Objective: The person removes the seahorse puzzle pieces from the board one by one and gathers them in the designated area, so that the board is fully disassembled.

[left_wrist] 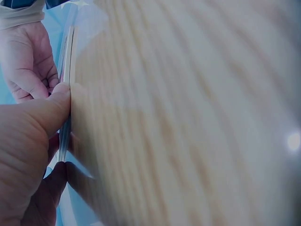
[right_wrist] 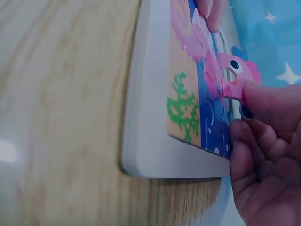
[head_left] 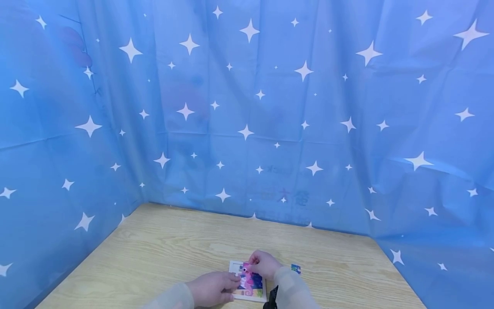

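Note:
A jigsaw puzzle (head_left: 247, 284) of a pink seahorse over sand and dark blue water lies in a white tray (head_left: 247, 298) on the table. My right hand (head_left: 265, 265) pinches a puzzle piece (right_wrist: 239, 70) with the seahorse's eye between thumb and fingers, tilted up over the far part of the picture. At the tray's left side is my left hand (head_left: 213, 288), fingers reaching over the edge and thumb low by the near corner. In the left wrist view the left thumb (left_wrist: 59, 101) touches the tray's edge. Pale tray bottom shows at the far left corner.
A loose blue and green puzzle piece (head_left: 295, 268) lies on the wooden table (head_left: 185, 240), right of the right hand. A black object (head_left: 272, 298) shows beside the right sleeve. A blue curtain with white stars (head_left: 247, 107) hangs behind the table.

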### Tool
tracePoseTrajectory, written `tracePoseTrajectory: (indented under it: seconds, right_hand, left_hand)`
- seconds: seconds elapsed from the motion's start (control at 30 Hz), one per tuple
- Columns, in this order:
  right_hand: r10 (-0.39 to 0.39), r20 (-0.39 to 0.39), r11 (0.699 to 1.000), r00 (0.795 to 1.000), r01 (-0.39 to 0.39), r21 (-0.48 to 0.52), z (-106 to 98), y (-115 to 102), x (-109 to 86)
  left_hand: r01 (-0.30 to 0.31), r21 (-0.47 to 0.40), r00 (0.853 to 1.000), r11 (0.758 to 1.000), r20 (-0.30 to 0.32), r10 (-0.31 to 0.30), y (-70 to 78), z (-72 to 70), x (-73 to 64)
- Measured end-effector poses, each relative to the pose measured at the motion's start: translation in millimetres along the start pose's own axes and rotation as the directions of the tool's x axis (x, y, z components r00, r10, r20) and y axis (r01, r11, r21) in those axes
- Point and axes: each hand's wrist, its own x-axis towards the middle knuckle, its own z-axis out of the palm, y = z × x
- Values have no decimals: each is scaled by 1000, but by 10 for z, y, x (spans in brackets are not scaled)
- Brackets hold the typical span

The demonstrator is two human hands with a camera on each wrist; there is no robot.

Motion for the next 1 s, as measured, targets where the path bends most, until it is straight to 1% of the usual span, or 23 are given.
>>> tracePoseTrajectory:
  seconds: [0.3,0.4,0.57,0.73,0.87,1.0]
  right_hand:
    - [-6,9,1000,1000,6,5,8,21,10]
    - [-18,-10,1000,1000,19,21,19,30,9]
    - [-14,-47,997,999,18,75,35,40,-3]
    - [-7,-52,995,999,12,99,38,51,0]
    - [15,-41,994,999,-11,107,33,52,12]
    - [50,-31,995,998,-47,89,24,27,15]
  left_hand:
    - [2,-3,1000,1000,2,-2,4,-10,5]
    - [4,0,1000,1000,2,-4,8,-11,4]
    - [-2,5,1000,1000,1,2,14,-15,-1]
    - [0,-6,1000,1000,1,0,7,-12,-1]
    - [3,-6,1000,1000,-1,-3,6,-6,-2]
    - [5,-3,1000,1000,-3,-5,7,-1,-4]
